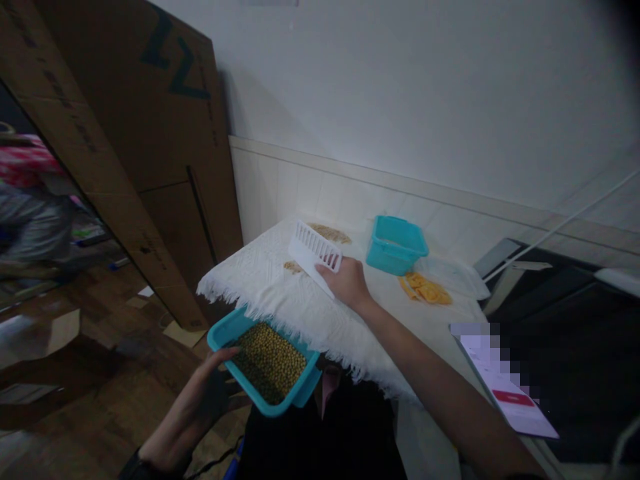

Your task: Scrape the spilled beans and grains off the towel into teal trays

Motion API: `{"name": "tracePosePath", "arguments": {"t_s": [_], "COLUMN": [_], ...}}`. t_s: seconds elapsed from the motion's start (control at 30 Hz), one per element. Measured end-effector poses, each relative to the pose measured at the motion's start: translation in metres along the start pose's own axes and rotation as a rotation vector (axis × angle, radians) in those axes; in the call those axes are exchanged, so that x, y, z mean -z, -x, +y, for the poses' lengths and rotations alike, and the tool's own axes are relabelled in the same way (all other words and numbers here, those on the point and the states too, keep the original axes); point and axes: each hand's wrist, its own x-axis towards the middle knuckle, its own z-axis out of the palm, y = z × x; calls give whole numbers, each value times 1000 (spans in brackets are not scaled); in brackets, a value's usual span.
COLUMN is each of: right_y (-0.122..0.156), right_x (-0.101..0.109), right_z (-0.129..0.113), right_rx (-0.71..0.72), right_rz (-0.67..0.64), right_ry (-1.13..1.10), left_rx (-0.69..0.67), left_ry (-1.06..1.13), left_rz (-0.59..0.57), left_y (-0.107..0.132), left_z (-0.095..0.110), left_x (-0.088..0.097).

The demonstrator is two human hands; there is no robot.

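Below the table's front edge, my left hand (207,387) grips a teal plastic tub (265,407) by its left side, the thumb over the rim. Round yellow soybeans (273,360) cover the bottom of the tub, which is tilted slightly. Over the white fringed cloth (260,273), my right hand (350,283) is closed on the right end of a white slotted plastic piece (303,250). A small heap of beans (293,267) lies beside that piece. Behind it is a larger patch of pale beans or grains (330,233).
Another teal tub (393,257) stands at the back, beside a crumpled yellow cloth-like thing (427,288) and a clear plastic tray (457,277). A lit phone or tablet (505,387) lies at right. A tall cardboard box (165,153) stands left; a person (35,207) is beyond it.
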Motion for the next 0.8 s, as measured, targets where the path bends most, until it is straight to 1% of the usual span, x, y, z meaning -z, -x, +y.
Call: {"name": "tracePosePath", "arguments": {"t_s": [0.07,0.13,0.23,0.43,0.63,0.8], "right_y": [-7,-9,-8,-5,-2,0], "right_x": [-11,-20,-28,-29,-30,-28], "right_z": [-1,-4,-8,-9,-14,-17], "right_rx": [3,23,12,-9,-22,-32], "right_rz": [-12,-35,-67,-105,-116,-132], "right_ry": [18,35,68,82,178,168], "left_rx": [-2,-7,-12,-26,-13,-21], "left_ry": [-8,-15,-9,-8,8,6], "left_rz": [5,9,11,14,-3,8], "left_y": [1,1,-1,-3,-1,-1], "left_z": [1,1,2,4,6,10], "left_x": [-1,-1,1,6,6,7]}}
